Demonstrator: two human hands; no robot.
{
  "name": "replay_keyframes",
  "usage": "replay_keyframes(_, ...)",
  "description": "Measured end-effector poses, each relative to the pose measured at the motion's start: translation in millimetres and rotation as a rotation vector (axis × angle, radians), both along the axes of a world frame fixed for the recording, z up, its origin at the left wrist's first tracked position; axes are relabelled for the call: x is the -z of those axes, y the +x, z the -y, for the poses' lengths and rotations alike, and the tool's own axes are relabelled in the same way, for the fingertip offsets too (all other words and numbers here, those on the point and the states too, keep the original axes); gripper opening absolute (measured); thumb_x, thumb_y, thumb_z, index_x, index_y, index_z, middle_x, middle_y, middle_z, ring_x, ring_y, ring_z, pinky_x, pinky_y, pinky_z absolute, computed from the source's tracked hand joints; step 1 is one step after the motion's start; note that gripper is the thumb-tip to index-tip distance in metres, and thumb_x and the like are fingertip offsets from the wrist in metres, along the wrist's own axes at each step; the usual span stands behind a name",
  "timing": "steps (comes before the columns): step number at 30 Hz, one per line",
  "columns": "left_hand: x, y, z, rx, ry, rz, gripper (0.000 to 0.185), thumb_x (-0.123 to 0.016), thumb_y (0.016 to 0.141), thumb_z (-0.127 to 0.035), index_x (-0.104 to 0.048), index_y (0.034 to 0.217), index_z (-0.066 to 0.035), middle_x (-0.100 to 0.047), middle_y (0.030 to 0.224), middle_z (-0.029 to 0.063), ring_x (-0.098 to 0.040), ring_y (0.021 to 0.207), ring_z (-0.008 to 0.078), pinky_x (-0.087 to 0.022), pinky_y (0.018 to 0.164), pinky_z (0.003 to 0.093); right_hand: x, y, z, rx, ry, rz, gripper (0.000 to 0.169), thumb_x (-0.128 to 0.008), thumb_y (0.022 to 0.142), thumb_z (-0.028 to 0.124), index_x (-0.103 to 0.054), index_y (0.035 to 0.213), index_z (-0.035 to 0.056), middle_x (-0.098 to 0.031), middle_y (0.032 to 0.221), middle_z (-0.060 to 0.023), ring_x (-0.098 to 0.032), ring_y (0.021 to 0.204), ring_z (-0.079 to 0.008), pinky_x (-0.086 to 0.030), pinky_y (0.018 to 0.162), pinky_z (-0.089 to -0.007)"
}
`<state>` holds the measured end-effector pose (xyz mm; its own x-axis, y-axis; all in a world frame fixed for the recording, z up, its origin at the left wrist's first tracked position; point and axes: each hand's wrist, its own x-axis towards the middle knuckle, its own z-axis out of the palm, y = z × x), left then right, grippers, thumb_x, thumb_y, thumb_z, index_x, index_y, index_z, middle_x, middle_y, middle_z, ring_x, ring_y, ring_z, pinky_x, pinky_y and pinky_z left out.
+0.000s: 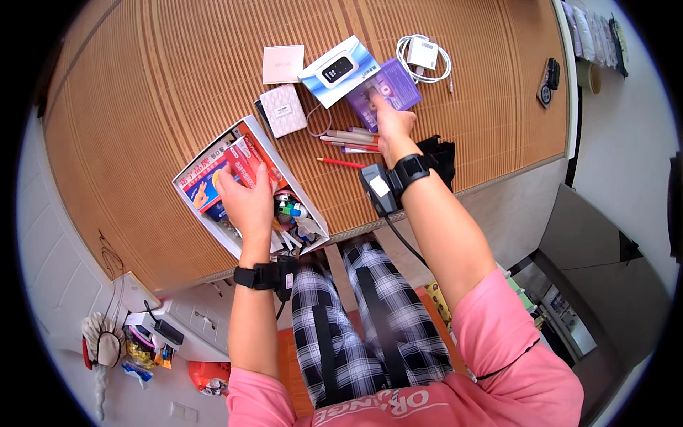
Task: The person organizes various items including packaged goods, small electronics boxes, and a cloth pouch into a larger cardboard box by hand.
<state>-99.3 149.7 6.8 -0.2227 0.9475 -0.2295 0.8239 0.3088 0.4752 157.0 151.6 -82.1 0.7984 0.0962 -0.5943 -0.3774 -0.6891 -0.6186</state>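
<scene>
My left hand (246, 200) is in a white cardboard box (315, 216), its fingers around a red medicine box (246, 160). Beside that lies a red and blue packet (200, 187); small odds and ends fill the box's near end. My right hand (394, 120) rests on a purple box (397, 88), thumb and fingers apart; whether it grips the box I cannot tell. A white and blue box (340, 69) with a pictured device overlaps the purple one. Several pens (349, 140) lie beside my right hand, with a red pencil (344, 162) nearer me.
A pink square card (283, 64) and a quilted white case (284, 110) lie on the bamboo mat. A white charger with coiled cable (423, 53) is beyond the purple box. Black cloth (442, 160) sits by my right wrist; a dark object (548, 82) lies far right.
</scene>
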Motion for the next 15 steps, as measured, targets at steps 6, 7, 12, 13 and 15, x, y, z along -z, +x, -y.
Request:
replay_keyframes(6,-2,-4,2,0.0,-0.105,0.051,0.061,-0.07,0.078,-0.032,-0.046,0.12,0.005,-0.052,0.116,0.0217,-0.053,0.107,0.0353,-0.043,0.09,0.0407,-17,8,3,0.027,0.206,-0.318,0.072,-0.082,0.067,0.018,-0.04,0.116,-0.0114,-0.053,0.112,-0.0217,-0.058,0.1,-0.0247,-0.048,0.086,-0.0345)
replay_keyframes(7,-2,-5,3,-0.003,-0.116,0.058,0.062,-0.07,0.078,-0.033,-0.046,0.12,0.005,-0.052,0.116,0.0221,-0.053,0.107,0.0354,-0.043,0.09,0.0408,-21,9,5,0.007,0.303,-0.448,0.079,-0.083,0.066,0.017,-0.033,0.12,-0.0121,-0.048,0.118,-0.0246,-0.056,0.107,-0.0272,-0.046,0.091,-0.035)
replay_keyframes(12,4,-5,5,-0.011,-0.057,0.069,0.047,-0.069,0.081,-0.029,-0.049,0.11,0.002,-0.061,0.104,0.0187,-0.062,0.094,0.0295,-0.047,0.081,0.0369,-17,5,-1,0.045,0.126,-0.27,0.071,-0.079,0.071,0.015,-0.031,0.118,-0.0106,-0.048,0.116,-0.0244,-0.055,0.106,-0.0278,-0.046,0.091,-0.0357)
replay_keyframes(13,5,-6,6,-0.009,-0.02,0.06,0.041,-0.069,0.082,-0.027,-0.051,0.105,0.001,-0.065,0.098,0.0165,-0.065,0.087,0.0262,-0.049,0.078,0.0348,-27,-2,-4,0.03,0.08,-0.195,0.07,-0.078,0.072,0.015,-0.031,0.117,-0.0102,-0.048,0.116,-0.0244,-0.055,0.106,-0.0281,-0.046,0.092,-0.0357)
replay_keyframes(15,4,-8,6,-0.027,-0.07,0.107,0.044,-0.067,0.083,-0.029,-0.05,0.11,0.001,-0.066,0.098,0.0177,-0.065,0.088,0.0282,-0.049,0.078,0.0358,-40,-9,-4,0.017,0.097,-0.145,0.065,-0.077,0.073,0.017,-0.032,0.112,-0.0083,-0.047,0.116,-0.0238,-0.053,0.108,-0.0286,-0.044,0.093,-0.0362)
